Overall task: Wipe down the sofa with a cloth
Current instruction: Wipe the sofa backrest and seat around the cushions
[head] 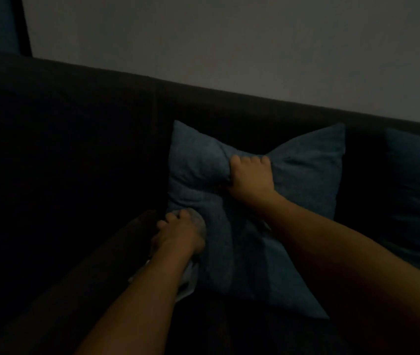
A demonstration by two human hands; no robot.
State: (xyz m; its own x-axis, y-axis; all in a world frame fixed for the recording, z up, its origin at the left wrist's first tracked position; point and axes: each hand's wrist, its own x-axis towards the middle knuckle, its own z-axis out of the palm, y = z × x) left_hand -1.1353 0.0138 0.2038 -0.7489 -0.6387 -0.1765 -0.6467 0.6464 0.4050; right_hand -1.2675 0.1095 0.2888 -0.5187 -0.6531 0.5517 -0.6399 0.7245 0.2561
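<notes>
Dim room, dark sofa [62, 149] against a pale wall [229, 34].
Right hand [251, 176] fingers bunch the blue cushion [303, 180]; left hand [178, 234] fingers clamp a pale cloth [188, 280].

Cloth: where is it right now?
Head view, lower left of centre: the pale cloth is under the left hand, which grips it against the lower left corner of the blue cushion that the right hand holds.
</notes>
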